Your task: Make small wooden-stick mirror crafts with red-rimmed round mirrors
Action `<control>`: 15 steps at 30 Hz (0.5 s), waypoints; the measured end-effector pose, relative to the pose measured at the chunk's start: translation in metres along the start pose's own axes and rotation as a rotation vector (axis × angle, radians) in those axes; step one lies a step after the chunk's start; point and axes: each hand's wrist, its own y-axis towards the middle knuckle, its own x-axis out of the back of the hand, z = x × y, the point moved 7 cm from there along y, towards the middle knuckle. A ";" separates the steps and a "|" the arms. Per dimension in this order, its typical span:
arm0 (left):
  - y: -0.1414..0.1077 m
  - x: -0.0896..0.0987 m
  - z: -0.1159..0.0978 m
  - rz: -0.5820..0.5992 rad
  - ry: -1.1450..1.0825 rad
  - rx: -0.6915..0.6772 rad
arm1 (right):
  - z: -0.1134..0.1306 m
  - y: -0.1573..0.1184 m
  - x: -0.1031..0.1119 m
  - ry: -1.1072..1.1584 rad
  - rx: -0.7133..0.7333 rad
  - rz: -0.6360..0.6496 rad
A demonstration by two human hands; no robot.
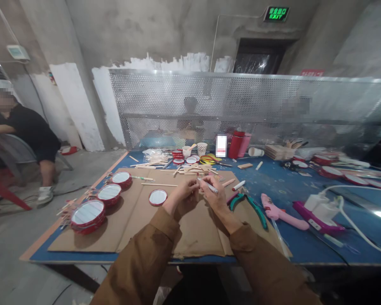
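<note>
My right hand [213, 190] is closed around a white marker pen [211, 187], its front end pointing towards my left hand. My left hand [186, 192] is pinched close beside it, with fingertips nearly touching the right ones. Whatever sits between the left fingers is too small and hidden to name. Both hands are above a brown cardboard sheet [139, 237]. Left of them lies a small round red-rimmed disc [158, 197] with a white face. A white and red marker [238, 185] rests to the right, beside teal-handled pliers [257, 211].
Stacks of red-rimmed discs [87, 216] stand along the left. Wooden sticks [197, 169], yellow-handled scissors [209, 159], paper cups [202, 148] and a red bottle [236, 145] are at the back. A pink glue gun [282, 214] and a purple power strip [320, 222] lie right. A person [28, 127] sits at far left.
</note>
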 end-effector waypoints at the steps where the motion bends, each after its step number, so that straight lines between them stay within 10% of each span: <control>1: 0.000 0.000 0.000 0.001 0.001 -0.005 | 0.000 0.000 0.000 -0.001 0.001 0.000; 15: -0.001 -0.001 -0.003 0.021 0.011 -0.014 | 0.003 0.002 0.002 -0.010 0.000 0.002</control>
